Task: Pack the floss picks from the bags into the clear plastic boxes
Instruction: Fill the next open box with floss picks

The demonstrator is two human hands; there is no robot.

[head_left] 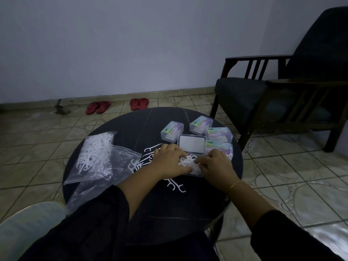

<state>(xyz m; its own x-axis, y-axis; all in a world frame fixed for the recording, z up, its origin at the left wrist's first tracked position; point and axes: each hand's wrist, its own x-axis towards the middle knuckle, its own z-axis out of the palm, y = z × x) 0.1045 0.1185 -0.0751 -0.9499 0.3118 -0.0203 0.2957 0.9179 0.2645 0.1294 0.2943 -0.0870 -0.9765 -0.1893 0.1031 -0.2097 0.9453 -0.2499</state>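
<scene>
Your dark sleeves (98,228) reach over a round black table (131,129) on a tiled floor (282,176), an armchair (282,95) close at its far right. Both your left hand (169,161) and right hand (216,164) curl their fingers onto floss picks (185,161) heaped in the open clear box (192,146). Four closed boxes (172,130) crowd the far right edge, while the bag of picks (98,153) lies left.

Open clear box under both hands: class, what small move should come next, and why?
Probably press the bunched floss picks flat into the open clear box, then fold its raised lid down. Both hands, left and right, hold the picks heaped above it.
</scene>
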